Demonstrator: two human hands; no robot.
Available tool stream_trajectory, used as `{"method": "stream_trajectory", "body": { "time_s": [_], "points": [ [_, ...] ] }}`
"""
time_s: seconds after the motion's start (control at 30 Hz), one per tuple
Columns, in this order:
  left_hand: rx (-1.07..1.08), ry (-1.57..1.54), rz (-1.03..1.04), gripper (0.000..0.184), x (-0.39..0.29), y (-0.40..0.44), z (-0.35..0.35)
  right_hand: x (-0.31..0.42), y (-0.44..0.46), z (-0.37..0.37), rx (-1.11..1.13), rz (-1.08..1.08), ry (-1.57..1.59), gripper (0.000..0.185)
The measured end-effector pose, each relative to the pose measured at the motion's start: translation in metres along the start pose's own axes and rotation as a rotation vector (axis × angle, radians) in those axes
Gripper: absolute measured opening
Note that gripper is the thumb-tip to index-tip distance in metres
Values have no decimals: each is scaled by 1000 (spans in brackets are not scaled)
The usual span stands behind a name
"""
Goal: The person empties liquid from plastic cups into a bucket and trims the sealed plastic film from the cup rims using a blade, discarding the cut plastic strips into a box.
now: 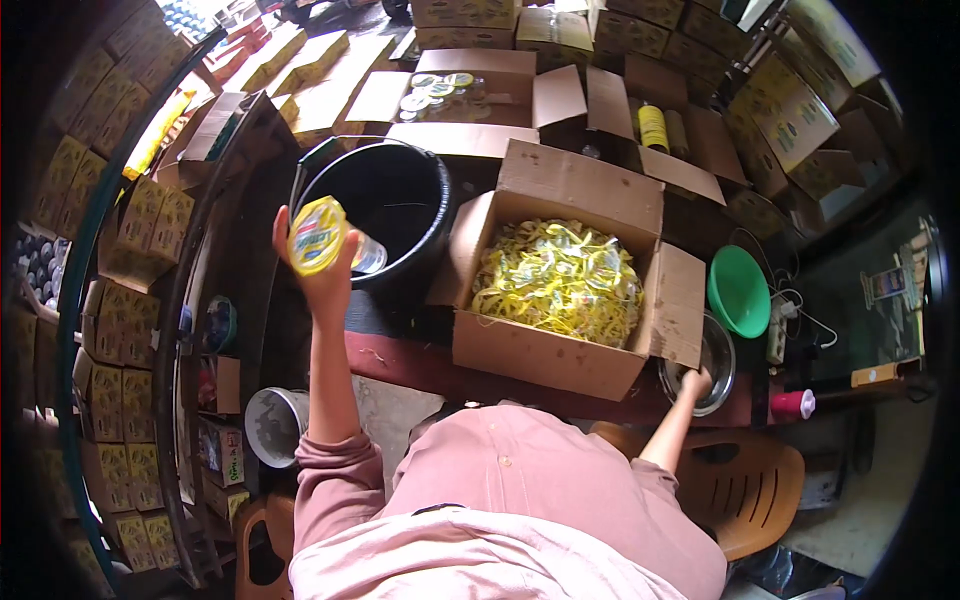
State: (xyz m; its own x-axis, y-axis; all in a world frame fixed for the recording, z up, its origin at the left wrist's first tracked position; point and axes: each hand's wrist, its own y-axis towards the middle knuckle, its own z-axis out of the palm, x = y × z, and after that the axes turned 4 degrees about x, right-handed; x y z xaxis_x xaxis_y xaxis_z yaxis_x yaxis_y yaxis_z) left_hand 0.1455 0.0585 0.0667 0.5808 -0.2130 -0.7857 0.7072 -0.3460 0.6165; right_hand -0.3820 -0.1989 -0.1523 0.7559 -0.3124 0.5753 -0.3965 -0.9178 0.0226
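Observation:
My left hand (325,280) is raised at the near left rim of a black bucket (440,215). Its fingers are wrapped around a clear plastic jar with a yellow printed lid (318,238), tilted so the lid faces me. On the right, my right hand (696,382) reaches down into a steel bowl (722,365), partly under a carton flap. Its fingertips and whatever they touch are hard to make out. Between my hands stands an open cardboard box (545,352), heaped with yellow and clear printed plastic strips (560,280).
A green bowl (740,292) sits right of the box, near a power strip (777,340) and cables. Behind, one open carton (460,140) holds several lidded jars, another a yellow bottle (652,128). A white bucket (275,428) stands lower left. Stacked cartons line both sides.

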Motion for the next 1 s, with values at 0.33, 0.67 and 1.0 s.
{"method": "stream_trajectory", "body": {
  "time_s": [0.33, 0.67, 1.0],
  "points": [
    [214, -22, -86, 91, 92, 17, -5, 109, -35, -16, -166, -375, 770, 24],
    [312, -90, -178, 73, 96, 17, -9, 414, -248, 6, 700, -1183, 757, 33],
    [360, -317, -314, 69, 85, 22, -11, 453, -301, 33, 835, -1653, 514, 25]
  ]
}}
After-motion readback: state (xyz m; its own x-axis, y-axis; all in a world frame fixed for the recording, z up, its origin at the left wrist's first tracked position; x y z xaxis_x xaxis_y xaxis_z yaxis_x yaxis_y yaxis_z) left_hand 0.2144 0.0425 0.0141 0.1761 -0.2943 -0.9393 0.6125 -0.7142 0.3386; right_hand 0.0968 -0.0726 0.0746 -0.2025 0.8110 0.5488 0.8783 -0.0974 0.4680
